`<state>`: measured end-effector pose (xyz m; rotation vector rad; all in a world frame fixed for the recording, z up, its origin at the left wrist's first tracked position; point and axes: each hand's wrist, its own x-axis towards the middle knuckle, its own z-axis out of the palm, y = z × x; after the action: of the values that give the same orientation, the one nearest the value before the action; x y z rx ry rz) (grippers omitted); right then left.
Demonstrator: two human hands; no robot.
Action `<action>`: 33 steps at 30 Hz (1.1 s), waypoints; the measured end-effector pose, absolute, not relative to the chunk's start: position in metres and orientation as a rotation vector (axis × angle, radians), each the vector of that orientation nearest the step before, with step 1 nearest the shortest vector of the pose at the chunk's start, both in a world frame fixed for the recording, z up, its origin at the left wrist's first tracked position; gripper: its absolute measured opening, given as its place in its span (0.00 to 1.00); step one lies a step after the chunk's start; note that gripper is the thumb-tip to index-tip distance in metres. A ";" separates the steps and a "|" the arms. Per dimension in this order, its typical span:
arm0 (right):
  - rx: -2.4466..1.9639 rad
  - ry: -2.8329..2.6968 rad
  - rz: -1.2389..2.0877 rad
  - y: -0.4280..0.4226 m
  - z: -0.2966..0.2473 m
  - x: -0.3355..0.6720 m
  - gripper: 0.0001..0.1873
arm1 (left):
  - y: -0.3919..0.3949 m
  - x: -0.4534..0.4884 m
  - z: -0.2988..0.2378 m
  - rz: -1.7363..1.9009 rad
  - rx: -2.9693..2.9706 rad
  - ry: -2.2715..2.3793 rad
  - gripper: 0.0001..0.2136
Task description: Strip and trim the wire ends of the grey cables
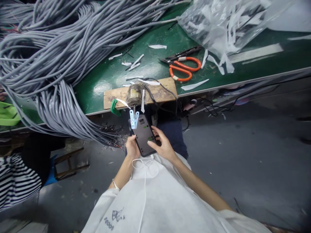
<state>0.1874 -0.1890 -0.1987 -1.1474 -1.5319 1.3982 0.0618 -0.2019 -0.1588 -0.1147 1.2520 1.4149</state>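
Observation:
A dark smartphone [143, 134] lies over my lap, its screen dim with small green marks. My left hand [132, 147] grips its left edge from below. My right hand [162, 144] rests on the right side of the phone, thumb on the screen and fingers curled round the edge. A white earphone cable [145, 181] runs from the phone's lower end down over my white garment. Just above the phone a small motor [134, 94] sits on a wooden board [162, 92] clamped to the bench edge, with a light blue metal part [133, 119] hanging below it.
A large bundle of grey cables [55, 55] covers the left of the green bench [155, 64] and hangs over its edge. Orange-handled scissors [183, 68], white paper strips and a clear plastic bag [225, 22] lie on the bench. A person's striped sleeve [17, 181] shows at left.

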 end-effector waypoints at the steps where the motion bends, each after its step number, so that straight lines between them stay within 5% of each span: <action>1: -1.137 -1.494 1.418 -0.188 -0.201 0.188 0.28 | -0.202 0.061 -0.159 1.404 -0.123 1.250 0.12; 15: -1.338 -1.736 1.599 -0.182 -0.234 0.187 0.14 | -0.198 0.032 -0.152 1.203 -0.061 1.133 0.22; 26: -1.116 -2.386 1.714 -0.149 -0.207 0.155 0.06 | -0.195 -0.018 -0.146 0.666 0.345 1.879 0.10; 33: -0.970 -2.523 1.781 -0.147 -0.201 0.146 0.06 | -0.198 -0.022 -0.168 0.512 0.512 1.993 0.18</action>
<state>0.1461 -0.1474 -0.2010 -0.9705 -2.5229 1.7809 -0.0217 -0.1979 -0.1681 0.5117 1.9929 0.5116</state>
